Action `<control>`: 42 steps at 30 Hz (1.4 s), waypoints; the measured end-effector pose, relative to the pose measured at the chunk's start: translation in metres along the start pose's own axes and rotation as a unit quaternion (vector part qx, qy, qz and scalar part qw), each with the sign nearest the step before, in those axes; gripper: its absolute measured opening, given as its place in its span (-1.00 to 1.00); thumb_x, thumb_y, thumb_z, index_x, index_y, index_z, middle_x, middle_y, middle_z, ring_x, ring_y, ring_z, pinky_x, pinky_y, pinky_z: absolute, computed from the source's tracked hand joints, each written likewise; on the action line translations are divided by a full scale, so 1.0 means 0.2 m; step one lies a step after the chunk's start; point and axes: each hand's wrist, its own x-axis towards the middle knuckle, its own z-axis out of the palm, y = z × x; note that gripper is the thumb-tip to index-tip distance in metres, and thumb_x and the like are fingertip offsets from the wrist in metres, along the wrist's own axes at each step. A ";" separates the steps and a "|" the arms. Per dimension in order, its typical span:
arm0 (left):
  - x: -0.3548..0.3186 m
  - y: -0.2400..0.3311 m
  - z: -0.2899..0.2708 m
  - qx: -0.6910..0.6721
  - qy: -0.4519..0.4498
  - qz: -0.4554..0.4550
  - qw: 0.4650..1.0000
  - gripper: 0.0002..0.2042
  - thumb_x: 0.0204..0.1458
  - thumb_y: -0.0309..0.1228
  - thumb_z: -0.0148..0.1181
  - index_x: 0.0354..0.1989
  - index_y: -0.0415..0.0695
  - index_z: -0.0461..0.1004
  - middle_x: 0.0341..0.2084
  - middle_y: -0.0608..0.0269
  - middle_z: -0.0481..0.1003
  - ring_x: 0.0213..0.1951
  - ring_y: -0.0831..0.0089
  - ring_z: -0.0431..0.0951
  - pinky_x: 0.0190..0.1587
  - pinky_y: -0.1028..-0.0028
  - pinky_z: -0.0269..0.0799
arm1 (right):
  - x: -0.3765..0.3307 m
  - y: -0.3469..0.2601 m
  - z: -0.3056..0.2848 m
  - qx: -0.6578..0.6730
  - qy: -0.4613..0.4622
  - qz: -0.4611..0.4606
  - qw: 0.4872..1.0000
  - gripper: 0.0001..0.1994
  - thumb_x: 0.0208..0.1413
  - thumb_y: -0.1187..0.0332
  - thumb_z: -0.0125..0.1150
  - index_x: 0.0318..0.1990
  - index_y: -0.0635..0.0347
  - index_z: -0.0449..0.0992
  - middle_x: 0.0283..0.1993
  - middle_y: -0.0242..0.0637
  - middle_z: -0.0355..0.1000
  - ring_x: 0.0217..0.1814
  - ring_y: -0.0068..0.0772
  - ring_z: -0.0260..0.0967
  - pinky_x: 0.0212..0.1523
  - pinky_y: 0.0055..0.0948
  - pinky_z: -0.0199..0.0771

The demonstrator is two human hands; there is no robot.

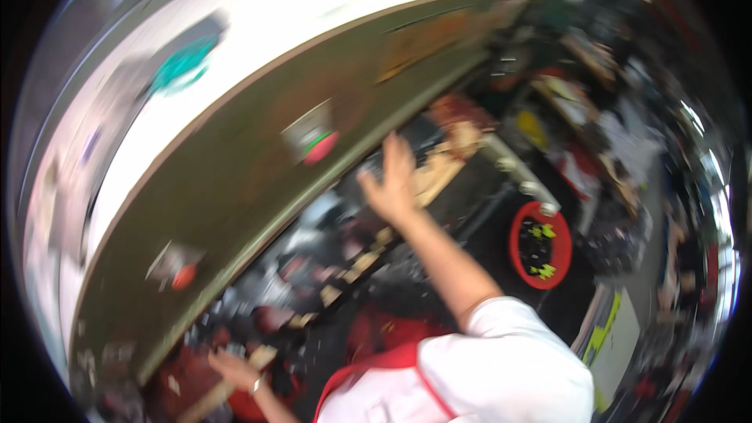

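The picture is smeared by motion. My right hand (pixel 393 184) reaches over the strip below a dark green panel (pixel 258 149), its thumb apart from its fingers and nothing seen in it. Beside it lie light wooden pieces (pixel 439 172) and a black bundle (pixel 423 139). At lower left my left hand (pixel 233 368), with a band on its wrist, has its fingers stretched out over reddish and wooden pieces; I see nothing held. Between the hands runs a heap of dark, shiny wrapped stuff (pixel 290 274), too blurred to name.
A round red basket (pixel 568 247) with yellow-green pieces stands at right, near a pale bar (pixel 521 176). Above the panel lies a white tabletop (pixel 258 39) with a teal item (pixel 184 64). A pink-red round piece (pixel 319 149) and an orange one (pixel 184 276) show against the panel.
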 end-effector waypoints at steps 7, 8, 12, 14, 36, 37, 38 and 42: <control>0.12 -0.13 0.15 -0.088 0.036 0.043 0.995 -0.49 0.27 -0.13 -0.05 0.10 -0.41 0.29 -0.07 -0.39 0.44 -0.09 -0.25 0.49 -0.06 0.01 0.43 | -0.16 0.26 0.08 0.098 -0.063 0.231 0.966 -0.65 0.10 0.00 0.21 -0.30 0.12 0.62 -0.34 -0.09 0.55 -0.24 0.00 0.52 -0.22 -0.12 0.51; 0.13 -0.17 0.15 -0.072 0.032 0.045 0.996 -0.52 0.28 -0.15 -0.06 0.07 -0.41 0.31 -0.10 -0.38 0.45 -0.10 -0.24 0.49 -0.06 0.02 0.43 | -0.16 0.27 0.09 0.070 -0.076 0.211 0.972 -0.67 0.11 0.03 0.21 -0.31 0.14 0.61 -0.36 -0.08 0.53 -0.25 0.01 0.51 -0.22 -0.11 0.49; 0.08 -0.32 0.13 -0.049 0.028 0.042 0.998 -0.60 0.29 -0.23 -0.08 -0.02 -0.42 0.35 -0.19 -0.36 0.47 -0.16 -0.22 0.49 -0.09 0.04 0.41 | -0.31 0.28 -0.05 0.174 -0.021 0.139 0.975 -0.71 0.14 0.16 0.20 -0.32 0.24 0.57 -0.35 -0.03 0.52 -0.22 0.07 0.49 -0.19 -0.12 0.47; 0.02 -0.39 0.12 -0.061 0.031 0.039 0.997 -0.62 0.28 -0.26 -0.08 -0.04 -0.43 0.37 -0.21 -0.36 0.48 -0.19 -0.20 0.49 -0.12 0.05 0.41 | -0.42 0.28 -0.18 0.200 0.002 0.100 0.975 -0.74 0.12 0.19 0.21 -0.27 0.24 0.57 -0.35 -0.04 0.52 -0.23 0.06 0.50 -0.20 -0.14 0.48; -0.71 0.82 -0.09 0.135 -0.076 0.416 0.896 -0.61 0.23 -0.26 0.02 0.18 -0.13 0.37 0.19 -0.08 0.30 0.20 0.01 0.31 0.25 0.05 0.20 | -0.55 0.20 -0.43 0.164 -0.277 -0.184 0.929 0.10 -0.66 0.24 0.51 0.31 0.17 0.20 0.23 0.28 0.05 0.33 0.29 -0.05 0.32 -0.01 0.07; -0.76 0.86 -0.05 0.170 -0.120 0.326 0.922 -0.56 0.23 -0.30 -0.06 0.30 -0.02 0.24 0.32 0.11 0.20 0.35 0.17 0.15 0.26 -0.21 -0.08 | -0.54 0.22 -0.45 0.261 -0.259 -0.150 0.918 0.09 -0.63 0.24 0.52 0.30 0.19 0.20 0.22 0.20 0.11 0.32 0.21 0.01 0.32 -0.07 0.09; -0.78 0.85 -0.05 0.160 -0.154 0.305 0.926 -0.53 0.22 -0.31 -0.04 0.33 0.06 0.21 0.40 0.22 0.05 0.40 0.25 0.04 0.25 -0.30 -0.21 | -0.55 0.24 -0.46 0.323 -0.309 -0.083 0.891 0.07 -0.60 0.25 0.52 0.30 0.22 0.19 0.21 0.13 0.17 0.32 0.12 0.08 0.33 -0.14 0.11; -0.86 0.81 -0.08 0.106 -0.168 0.333 0.922 -0.51 0.09 -0.34 0.08 0.25 -0.02 0.30 0.32 0.13 0.17 0.35 0.21 0.13 0.29 -0.13 -0.15 | -0.48 0.33 -0.57 0.676 -0.233 0.145 0.684 -0.08 -0.36 0.66 0.46 0.27 0.11 0.14 0.10 -0.20 0.32 0.05 -0.28 0.40 -0.08 -0.29 0.56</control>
